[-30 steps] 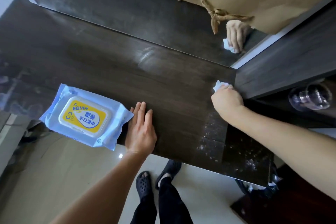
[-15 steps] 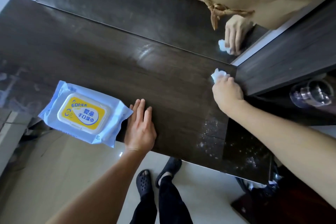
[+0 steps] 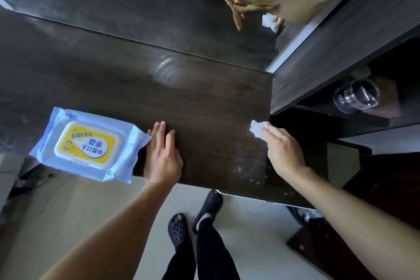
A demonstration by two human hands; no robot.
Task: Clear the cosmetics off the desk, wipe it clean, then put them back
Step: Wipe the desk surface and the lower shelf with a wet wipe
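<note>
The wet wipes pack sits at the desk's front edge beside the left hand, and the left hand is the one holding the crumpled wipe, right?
Not quite. The head view shows the right hand holding the crumpled wipe; the left hand lies flat beside the wet wipes pack.

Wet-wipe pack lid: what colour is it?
Yellow with a white swoosh and blue lettering, on the pale blue wet-wipe pack; the head view shows it clearly.

My one head camera looks steeply down from above my forearms, close over the dark desk, facing the mirror at its back, my feet below.
</note>
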